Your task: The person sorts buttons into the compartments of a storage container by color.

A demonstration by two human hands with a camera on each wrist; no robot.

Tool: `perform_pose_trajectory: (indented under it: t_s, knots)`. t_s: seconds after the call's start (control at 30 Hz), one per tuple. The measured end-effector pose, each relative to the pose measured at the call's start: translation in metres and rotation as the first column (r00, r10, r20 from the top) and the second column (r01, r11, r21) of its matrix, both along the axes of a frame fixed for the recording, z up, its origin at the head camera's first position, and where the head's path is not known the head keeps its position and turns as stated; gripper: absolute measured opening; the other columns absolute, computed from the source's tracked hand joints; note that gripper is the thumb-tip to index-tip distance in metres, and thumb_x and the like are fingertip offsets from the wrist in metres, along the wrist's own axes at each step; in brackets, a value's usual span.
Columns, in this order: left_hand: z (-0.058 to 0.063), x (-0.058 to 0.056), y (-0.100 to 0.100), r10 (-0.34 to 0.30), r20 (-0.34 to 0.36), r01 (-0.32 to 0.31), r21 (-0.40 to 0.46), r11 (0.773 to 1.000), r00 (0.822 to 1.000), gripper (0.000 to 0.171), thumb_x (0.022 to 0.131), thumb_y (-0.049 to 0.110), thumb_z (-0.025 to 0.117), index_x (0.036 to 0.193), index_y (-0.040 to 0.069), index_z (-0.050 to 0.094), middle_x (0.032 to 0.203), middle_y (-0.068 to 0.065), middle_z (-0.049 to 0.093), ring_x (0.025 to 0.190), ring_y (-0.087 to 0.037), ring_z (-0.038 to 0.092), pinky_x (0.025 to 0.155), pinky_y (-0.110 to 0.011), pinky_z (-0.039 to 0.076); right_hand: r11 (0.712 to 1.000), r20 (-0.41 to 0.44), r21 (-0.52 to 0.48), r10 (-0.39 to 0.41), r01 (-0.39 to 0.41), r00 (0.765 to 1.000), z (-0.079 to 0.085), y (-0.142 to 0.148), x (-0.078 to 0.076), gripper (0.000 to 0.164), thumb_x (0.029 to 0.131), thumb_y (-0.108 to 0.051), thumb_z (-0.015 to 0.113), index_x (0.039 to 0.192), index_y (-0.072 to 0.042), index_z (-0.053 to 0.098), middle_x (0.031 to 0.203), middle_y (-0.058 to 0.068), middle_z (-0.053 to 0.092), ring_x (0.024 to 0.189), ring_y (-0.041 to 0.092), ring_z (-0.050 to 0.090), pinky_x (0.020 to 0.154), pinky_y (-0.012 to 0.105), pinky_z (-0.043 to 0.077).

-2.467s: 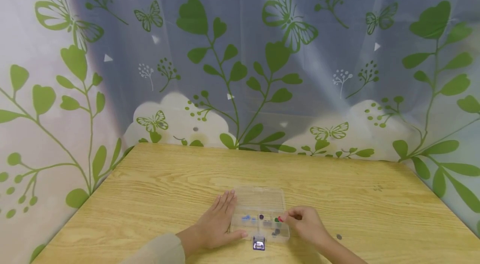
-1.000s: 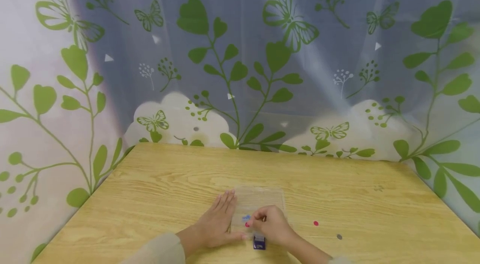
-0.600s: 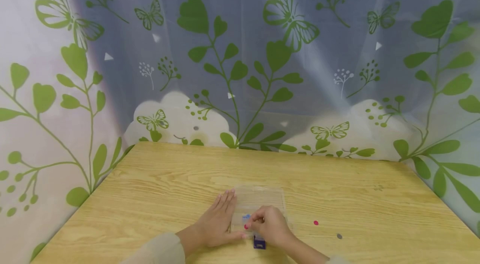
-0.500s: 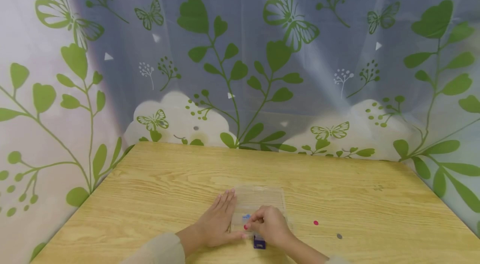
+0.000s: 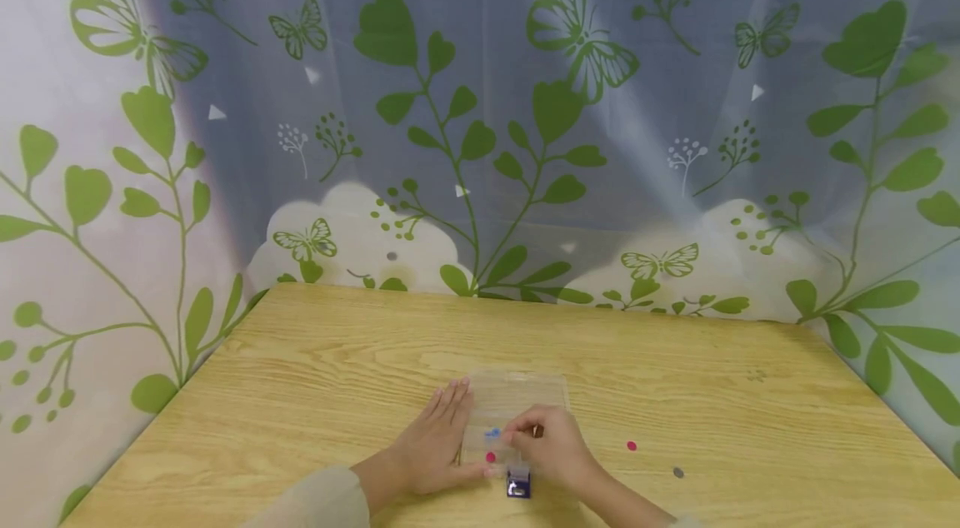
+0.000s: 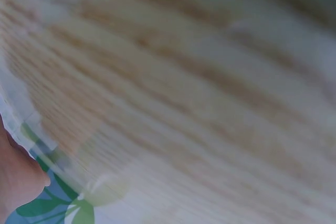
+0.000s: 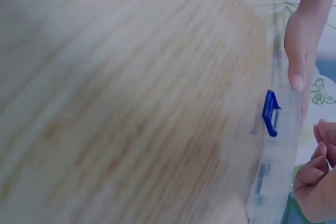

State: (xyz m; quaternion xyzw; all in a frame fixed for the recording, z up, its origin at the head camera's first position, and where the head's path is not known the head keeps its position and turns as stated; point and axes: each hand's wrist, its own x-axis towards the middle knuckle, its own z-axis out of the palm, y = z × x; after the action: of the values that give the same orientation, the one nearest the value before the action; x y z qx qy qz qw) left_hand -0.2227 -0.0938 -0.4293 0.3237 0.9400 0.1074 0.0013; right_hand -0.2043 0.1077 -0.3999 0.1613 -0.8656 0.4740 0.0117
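In the head view, a clear plastic compartment box [image 5: 534, 391] lies with its lid folded back and a dark blue latch [image 5: 518, 481] at its front. My left hand [image 5: 431, 449] rests along the box's left side, fingers straight, thumb by the front corner. A red disc [image 5: 491, 457] lies in the front left compartment. Small blue pieces [image 5: 492, 434] sit in the compartment behind it. My right hand [image 5: 551, 445] is over the box with fingers loosely bent, and nothing shows between the fingertips. It hides the right compartments. In the right wrist view, the blue latch [image 7: 270, 114] stands out from the box.
On the wooden table [image 5: 360, 353], another red disc [image 5: 632, 445] and a grey disc [image 5: 678, 472] lie to the right of the box. A patterned curtain [image 5: 480, 136] hangs behind the table.
My right hand carried a red disc from the box's right side to the front left compartment and let go, then drew back slightly. Another red disc has appeared on the table. My left hand stayed put.
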Motion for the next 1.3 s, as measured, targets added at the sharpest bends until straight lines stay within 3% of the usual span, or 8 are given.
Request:
perform_pose_trajectory:
  t_s: [0.7,1.3]
  knots:
    - [0.000,0.001,0.000,-0.010,-0.017,0.010,-0.006,1.000,1.000,0.095,0.087,0.065,0.040,0.144,-0.009,0.019,0.152,-0.026,0.013,0.142,-0.037,0.014,0.117,-0.046,0.015,0.984,0.077,0.031,-0.178,0.176,0.981,0.001,0.049,0.004,0.008,0.081,-0.011,0.069,0.081,-0.002,0.070,0.073,0.002,0.061,0.057,0.004,0.041,0.048,0.017,0.036]
    - [0.000,0.001,0.001,-0.005,-0.026,0.004,-0.017,1.000,1.000,0.095,0.087,0.066,0.039,0.144,-0.008,0.019,0.152,-0.026,0.013,0.142,-0.037,0.015,0.117,-0.046,0.016,0.973,0.026,0.113,-0.204,0.199,0.979,-0.002,0.091,0.004,0.010,0.083,-0.009,0.066,0.086,0.000,0.070,0.083,0.005,0.067,0.065,0.001,0.049,0.057,0.016,0.045]
